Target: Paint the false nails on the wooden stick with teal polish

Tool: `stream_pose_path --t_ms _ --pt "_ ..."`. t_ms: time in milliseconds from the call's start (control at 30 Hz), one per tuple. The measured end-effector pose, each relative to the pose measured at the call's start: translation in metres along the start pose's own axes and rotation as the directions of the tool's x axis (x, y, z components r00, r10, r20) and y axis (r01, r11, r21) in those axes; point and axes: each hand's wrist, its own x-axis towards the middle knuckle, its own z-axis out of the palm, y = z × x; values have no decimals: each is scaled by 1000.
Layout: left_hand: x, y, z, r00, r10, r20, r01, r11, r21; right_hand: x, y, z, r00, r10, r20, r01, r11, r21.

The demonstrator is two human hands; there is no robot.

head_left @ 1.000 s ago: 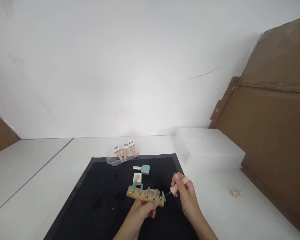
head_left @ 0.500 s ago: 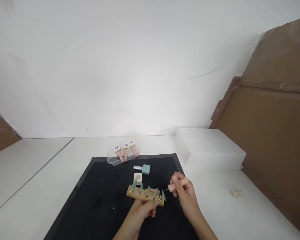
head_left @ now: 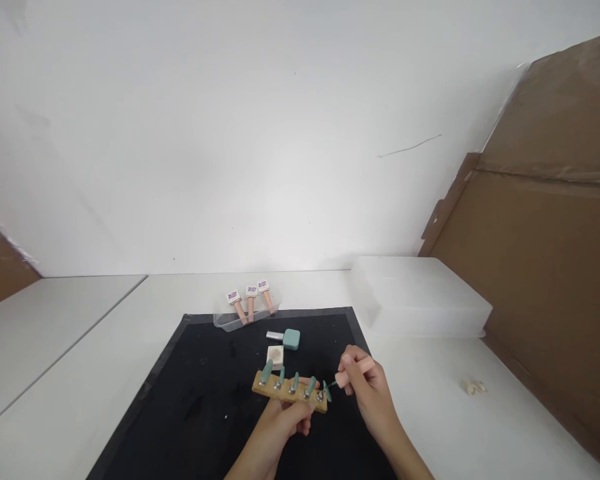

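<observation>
Left hand (head_left: 285, 421) grips wooden nail holder (head_left: 289, 392) from below, above black mat (head_left: 200, 407); five teal nail tips (head_left: 266, 372) stand on it. Right hand (head_left: 367, 387) fingers pinch peach-handled brush (head_left: 353, 372), bristle seemingly touching rightmost tip. Teal polish bottle (head_left: 291, 339) lies further back on the mat.

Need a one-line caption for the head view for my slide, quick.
Left hand holds a wooden strip of five teal nail tips over a black mat while the right hand brushes the end tip with a pink-handled brush.
</observation>
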Motion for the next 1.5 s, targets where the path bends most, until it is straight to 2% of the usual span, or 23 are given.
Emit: stream_pose_path --t_ms 133,333,467,567,733,867,1000,1100,1233,1333,1433,1500 --pt "1 0 0 1000 -4 -5 4 1000 -4 -1 -1 1 999 35 -5 -35 998 49" --pt "0 1 2 1000 -11 -23 11 1000 -4 0 -5 0 998 -63 13 63 996 -57" --pt "-1 2 2 1000 -6 -13 6 1000 -6 -1 -4 0 999 -28 36 29 999 -23" --pt "0 1 2 1000 -7 -12 7 1000 -14 -2 -2 0 1000 -25 6 25 1000 7" --pt "0 2 1 1000 0 -3 0 1000 -22 0 -1 0 999 -32 -3 32 999 -38" --pt "-2 3 1 1000 1 9 -1 1000 -11 -1 0 0 1000 11 -4 -11 999 38" --pt "-3 4 1 1000 -6 -23 6 1000 -7 -1 3 0 999 6 -39 -3 998 60" --pt "-2 4 1 1000 -1 -7 1 1000 1 0 4 0 1000 10 5 -10 999 37" --pt "-2 3 1 1000 -1 -15 1 1000 -5 -1 6 -1 999 46 -6 -45 992 116" --pt "-3 3 1 1000 -9 -23 9 1000 8 1 4 -5 990 132 -46 -119 967 224" --pt "-3 2 3 999 28 -35 -26 998 62 3 1 -8 974 223 -25 -206 931 301" --pt "-3 1 6 996 74 -44 -69 992 101 4 -1 -9 970 241 3 -228 913 338"
